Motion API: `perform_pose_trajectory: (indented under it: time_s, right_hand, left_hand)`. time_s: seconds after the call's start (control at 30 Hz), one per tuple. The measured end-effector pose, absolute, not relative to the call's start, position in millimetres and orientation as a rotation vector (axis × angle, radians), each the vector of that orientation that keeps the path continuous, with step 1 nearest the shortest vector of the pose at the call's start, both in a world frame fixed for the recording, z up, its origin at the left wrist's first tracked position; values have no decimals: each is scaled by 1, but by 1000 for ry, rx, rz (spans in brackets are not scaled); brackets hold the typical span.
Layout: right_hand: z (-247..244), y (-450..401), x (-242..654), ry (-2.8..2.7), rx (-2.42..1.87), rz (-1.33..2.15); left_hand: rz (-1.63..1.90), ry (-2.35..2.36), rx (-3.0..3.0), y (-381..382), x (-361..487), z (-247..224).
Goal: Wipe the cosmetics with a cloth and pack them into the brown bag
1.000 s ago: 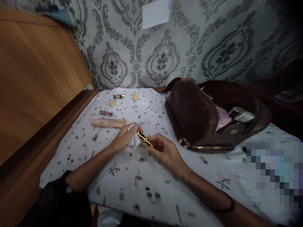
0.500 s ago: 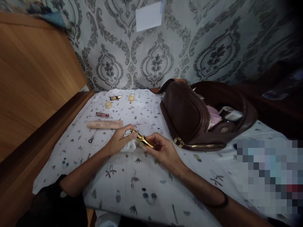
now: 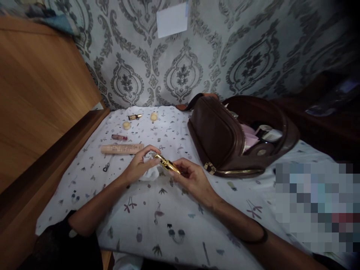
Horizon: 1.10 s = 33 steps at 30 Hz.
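Observation:
A shiny gold lipstick tube [image 3: 168,165] slants between my two hands above the cloth. My right hand [image 3: 194,179] is closed around its lower right end. At the upper left end, the thumb and forefinger of my left hand [image 3: 139,165] pinch the tube. A crumpled white tissue [image 3: 151,173] shows under my left palm; whether the hidden fingers grip it, I cannot see. Just beyond my left hand lies a peach squeeze tube [image 3: 121,149]. A small pinkish tube [image 3: 119,137] lies behind that.
A brown handbag [image 3: 218,135] stands unzipped at the right, with pink and white items inside. Toward the back lie a dark-and-gold tube [image 3: 135,117] and two small yellowish round pieces, one left [image 3: 126,125], one right [image 3: 153,116]. A wooden panel [image 3: 47,71] borders the left side.
The view has shifted slightly, so everything sits a little further left. The gold lipstick has turned a little in my hands, and more of the white tissue shows.

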State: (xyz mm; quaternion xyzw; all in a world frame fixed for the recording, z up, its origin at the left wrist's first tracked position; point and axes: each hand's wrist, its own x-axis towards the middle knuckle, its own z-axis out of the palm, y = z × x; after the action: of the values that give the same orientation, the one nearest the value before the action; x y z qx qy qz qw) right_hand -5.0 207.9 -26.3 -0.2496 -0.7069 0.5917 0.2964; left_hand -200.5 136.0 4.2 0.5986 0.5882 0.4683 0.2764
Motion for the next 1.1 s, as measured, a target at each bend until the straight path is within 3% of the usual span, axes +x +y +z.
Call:
perform_pose_trajectory:
  time_s: [0.27,0.47,0.77,0.93,1.1]
  right_hand:
    - [-17,207,-4,-1800,-568,1889]
    - [-28,205,-11,-1619,-486,2102]
    - [-30,202,-16,-1329,-605,2000]
    - [-23,202,-13,-1264,-658,2050]
    - [23,203,25,-1711,-645,1513]
  left_hand:
    - [1344,1498,1478,134,-198,5]
    - [1498,1266,864,130,-163,-1]
    - [1426,1534,799,122,-142,-26]
    - [1433,1676,942,122,-143,-14]
    - [1269,1643,1516,127,-139,19]
